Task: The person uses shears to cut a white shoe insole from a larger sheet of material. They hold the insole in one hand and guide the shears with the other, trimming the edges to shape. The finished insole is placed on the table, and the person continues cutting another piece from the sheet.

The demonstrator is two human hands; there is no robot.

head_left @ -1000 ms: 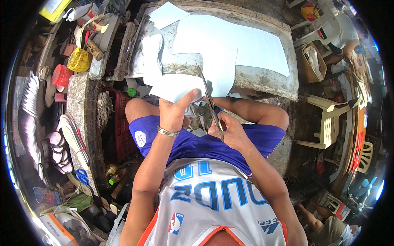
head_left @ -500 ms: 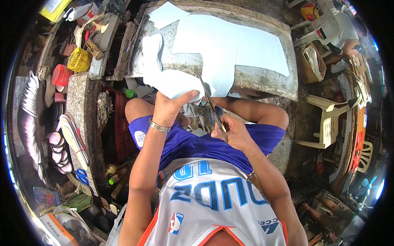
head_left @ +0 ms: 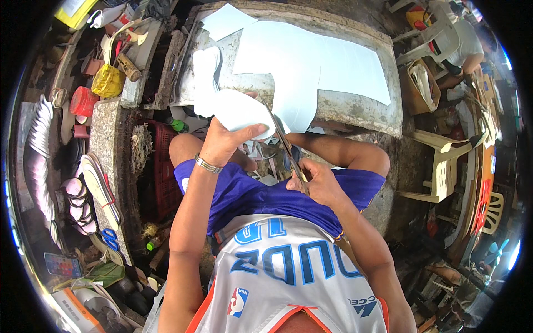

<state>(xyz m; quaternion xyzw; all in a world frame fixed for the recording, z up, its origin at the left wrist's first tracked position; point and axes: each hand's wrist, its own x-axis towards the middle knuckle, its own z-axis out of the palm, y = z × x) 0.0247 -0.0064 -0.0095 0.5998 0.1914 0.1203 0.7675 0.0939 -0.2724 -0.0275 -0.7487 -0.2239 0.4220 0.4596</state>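
Over my lap, my left hand point(head_left: 223, 140) grips a curved white sheet piece point(head_left: 241, 111). Its thumb lies on top near the rounded end, and a fingertip shows past the far edge. My right hand point(head_left: 316, 182) is closed round the handles of a pair of long dark scissors point(head_left: 282, 137). The blades point away from me along the right edge of the held piece. Whether they are parted is hard to make out. A folded part of the white material trails from my left hand onto the worktable point(head_left: 358, 115).
A large white sheet point(head_left: 294, 53) and a smaller white offcut point(head_left: 227, 21) lie on the low worktable. To the left are a red crate point(head_left: 166, 183), a bench with sandal soles point(head_left: 99, 186) and blue-handled scissors point(head_left: 110, 238). A cream plastic chair point(head_left: 436, 166) stands at right; another person sits beyond.
The held white piece has turned slightly and shifted left, and a left fingertip now shows at its far edge. The scissors have moved only a little, still along the piece's edge.
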